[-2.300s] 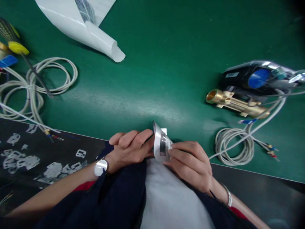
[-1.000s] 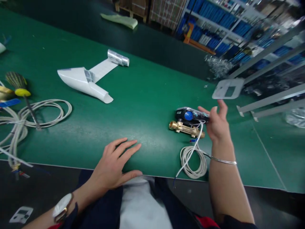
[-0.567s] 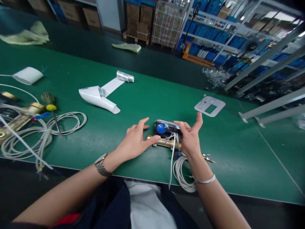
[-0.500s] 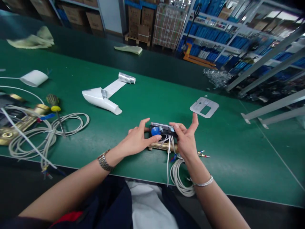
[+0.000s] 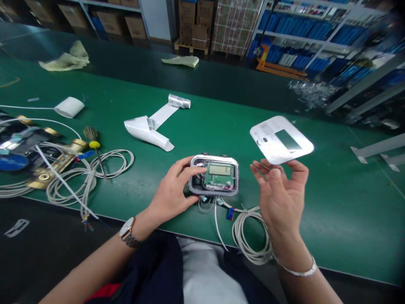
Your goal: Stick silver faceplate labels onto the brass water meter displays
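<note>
My left hand (image 5: 171,194) grips the left side of a meter (image 5: 218,175) standing on the green table (image 5: 332,202), thumb on its face. The meter's clear-rimmed housing shows a green circuit board and a small LCD. My right hand (image 5: 280,198) is raised palm-up just right of it, fingers spread. A white faceplate sticker (image 5: 281,139) with a dark window rests at those fingertips, lifted off the table. The meter's grey cable (image 5: 249,238) lies coiled under my right wrist near the table's front edge.
White backing paper (image 5: 148,128) with a foil roll (image 5: 179,101) lies behind the meter. At left are a yellow-handled screwdriver (image 5: 93,143), looped cables (image 5: 79,177) and another brass-bodied meter (image 5: 19,156). Metal rails (image 5: 376,147) lie at right, shelving behind.
The sticker was peeled with both hands, then carried on my right fingertips. The meter was dragged closer and turned from lying sideways to display-up. My right hand has left it and risen.
</note>
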`<state>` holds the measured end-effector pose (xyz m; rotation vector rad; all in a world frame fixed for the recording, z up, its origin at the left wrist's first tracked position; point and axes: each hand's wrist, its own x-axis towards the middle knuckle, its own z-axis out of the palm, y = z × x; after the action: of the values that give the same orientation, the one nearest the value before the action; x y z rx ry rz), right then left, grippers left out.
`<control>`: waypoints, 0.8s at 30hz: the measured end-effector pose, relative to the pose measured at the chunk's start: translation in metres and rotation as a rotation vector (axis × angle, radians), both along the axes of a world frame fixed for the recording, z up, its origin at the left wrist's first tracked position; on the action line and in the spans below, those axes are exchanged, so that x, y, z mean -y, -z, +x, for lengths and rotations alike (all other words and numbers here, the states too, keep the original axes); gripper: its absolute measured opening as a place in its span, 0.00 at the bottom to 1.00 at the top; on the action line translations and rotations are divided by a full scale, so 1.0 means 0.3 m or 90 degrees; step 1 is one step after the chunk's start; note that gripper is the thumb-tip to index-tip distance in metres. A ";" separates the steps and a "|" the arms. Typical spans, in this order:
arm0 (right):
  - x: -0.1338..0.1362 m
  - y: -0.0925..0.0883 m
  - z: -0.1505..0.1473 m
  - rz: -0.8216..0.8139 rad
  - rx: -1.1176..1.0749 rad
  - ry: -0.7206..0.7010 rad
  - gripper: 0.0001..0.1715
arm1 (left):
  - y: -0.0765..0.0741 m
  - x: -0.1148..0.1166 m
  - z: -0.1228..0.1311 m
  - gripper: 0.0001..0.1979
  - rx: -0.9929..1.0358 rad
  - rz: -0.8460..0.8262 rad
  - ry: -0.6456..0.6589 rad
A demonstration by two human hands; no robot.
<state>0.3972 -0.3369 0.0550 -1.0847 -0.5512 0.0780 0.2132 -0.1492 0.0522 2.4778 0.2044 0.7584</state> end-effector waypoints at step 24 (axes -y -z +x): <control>0.111 0.127 -0.256 -0.073 -0.355 -0.102 0.16 | 0.040 0.095 -0.154 0.33 0.056 -0.108 0.068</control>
<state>0.3203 -0.3703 0.0170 -1.0692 -0.1281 0.5410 0.1670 -0.1776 0.0402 2.2718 0.0981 0.7690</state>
